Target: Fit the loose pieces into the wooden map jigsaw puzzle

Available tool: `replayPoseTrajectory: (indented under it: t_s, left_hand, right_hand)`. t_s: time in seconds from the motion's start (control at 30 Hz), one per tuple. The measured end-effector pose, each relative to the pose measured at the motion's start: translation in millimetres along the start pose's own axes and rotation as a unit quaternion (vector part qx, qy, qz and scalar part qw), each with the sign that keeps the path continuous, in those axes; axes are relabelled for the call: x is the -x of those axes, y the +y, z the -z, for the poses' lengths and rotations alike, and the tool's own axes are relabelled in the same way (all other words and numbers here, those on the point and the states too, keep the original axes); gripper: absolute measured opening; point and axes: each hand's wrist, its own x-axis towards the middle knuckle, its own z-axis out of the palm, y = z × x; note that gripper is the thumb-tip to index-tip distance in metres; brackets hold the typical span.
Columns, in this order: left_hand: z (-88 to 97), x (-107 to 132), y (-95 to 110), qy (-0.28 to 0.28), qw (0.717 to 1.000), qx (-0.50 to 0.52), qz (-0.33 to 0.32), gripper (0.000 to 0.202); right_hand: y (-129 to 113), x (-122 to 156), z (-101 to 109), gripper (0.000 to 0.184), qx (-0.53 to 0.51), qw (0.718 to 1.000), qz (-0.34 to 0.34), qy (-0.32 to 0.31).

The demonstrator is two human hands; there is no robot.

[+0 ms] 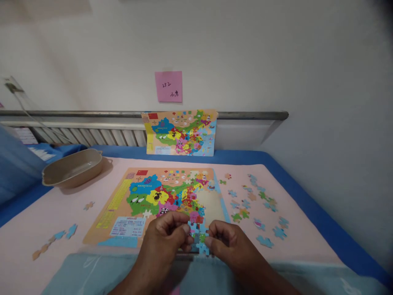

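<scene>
A small cluster of jigsaw puzzle pieces (202,248), mostly light blue with some green, is between my hands near the front edge of the puzzle. My left hand (170,233) is closed in a pinch at the cluster's left side. On its right side, the thumb and forefinger of my right hand (225,241) pinch the pieces. Beneath and beyond lies the map jigsaw puzzle (119,196), largely filled in, with a bare cream patch of its tray (211,205) at the right. My hands hide part of its lower edge.
A printed reference map (181,133) leans against the wall rail. Loose puzzle pieces (264,241) are scattered right of the puzzle, and several more (59,234) lie left. A beige basin (73,168) stands at the back left. A pink note (168,87) is on the wall.
</scene>
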Motion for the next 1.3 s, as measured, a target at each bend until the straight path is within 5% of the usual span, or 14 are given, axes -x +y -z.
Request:
replayPoseTrajectory:
  t_s: [1.3]
  left_hand:
    - [-5.0, 3, -3, 0.005, 0.998, -0.067, -0.021, 0.022]
  right_hand:
    - [11, 0, -3, 0.02, -0.018, 1.0, 0.012, -0.014]
